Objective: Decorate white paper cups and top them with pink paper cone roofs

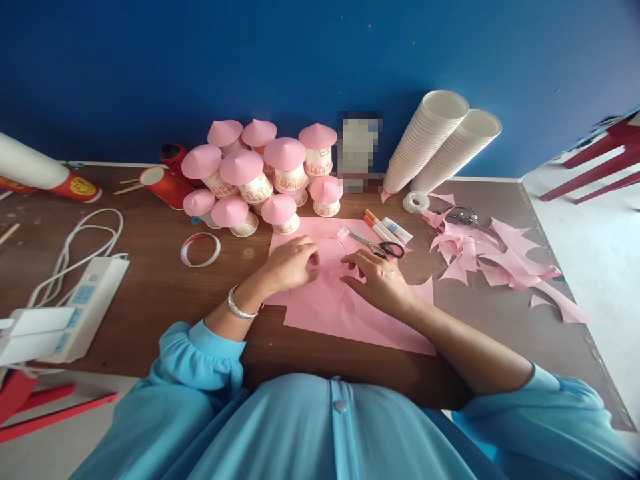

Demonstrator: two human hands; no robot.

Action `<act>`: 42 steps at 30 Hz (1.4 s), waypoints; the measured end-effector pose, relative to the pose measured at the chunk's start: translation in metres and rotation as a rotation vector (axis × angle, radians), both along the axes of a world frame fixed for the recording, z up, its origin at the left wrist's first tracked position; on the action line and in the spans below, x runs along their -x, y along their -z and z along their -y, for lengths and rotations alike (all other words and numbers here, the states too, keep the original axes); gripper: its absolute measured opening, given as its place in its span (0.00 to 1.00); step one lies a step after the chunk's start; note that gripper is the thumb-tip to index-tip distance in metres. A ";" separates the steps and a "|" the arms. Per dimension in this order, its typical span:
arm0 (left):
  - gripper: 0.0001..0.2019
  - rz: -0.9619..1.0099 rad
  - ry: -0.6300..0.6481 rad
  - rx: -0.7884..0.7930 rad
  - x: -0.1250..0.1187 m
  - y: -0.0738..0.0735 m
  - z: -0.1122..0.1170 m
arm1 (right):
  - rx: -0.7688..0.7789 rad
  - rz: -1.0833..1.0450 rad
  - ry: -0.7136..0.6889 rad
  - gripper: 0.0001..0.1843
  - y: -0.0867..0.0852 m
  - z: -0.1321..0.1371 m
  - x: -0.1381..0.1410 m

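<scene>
Pink paper sheets [350,313] lie on the brown table in front of me. My left hand [293,263] rests on them with fingers curled, pinching the edge of a pink paper circle [331,257]. My right hand [377,277] presses on the same piece from the right, fingers bent over it. Scissors [383,247] with black handles lie just beyond my right hand, touching nothing I hold.
Several pink-roofed paper cup houses [260,173] stand at the back. Two stacks of white cups [440,143] lean on the blue wall. Pink offcuts [495,257], tape roll [416,201], markers [377,225], a ring [200,249], and a power strip [80,307] at left.
</scene>
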State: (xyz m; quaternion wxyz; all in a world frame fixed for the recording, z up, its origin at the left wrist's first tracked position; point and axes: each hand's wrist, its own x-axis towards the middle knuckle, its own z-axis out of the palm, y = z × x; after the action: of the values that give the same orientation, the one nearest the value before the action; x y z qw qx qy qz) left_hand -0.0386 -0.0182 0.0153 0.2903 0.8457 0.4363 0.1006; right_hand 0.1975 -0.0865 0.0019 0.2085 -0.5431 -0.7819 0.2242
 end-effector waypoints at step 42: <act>0.12 0.759 -0.217 0.633 -0.006 -0.035 0.023 | 0.577 -0.888 0.142 0.26 -0.028 -0.017 0.024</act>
State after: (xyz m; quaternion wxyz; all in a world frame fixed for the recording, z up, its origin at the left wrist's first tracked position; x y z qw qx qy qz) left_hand -0.0324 -0.0407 0.0503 0.6584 0.5698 0.3947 0.2934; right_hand 0.1734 -0.0691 0.0300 0.3760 -0.4828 -0.4863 0.6237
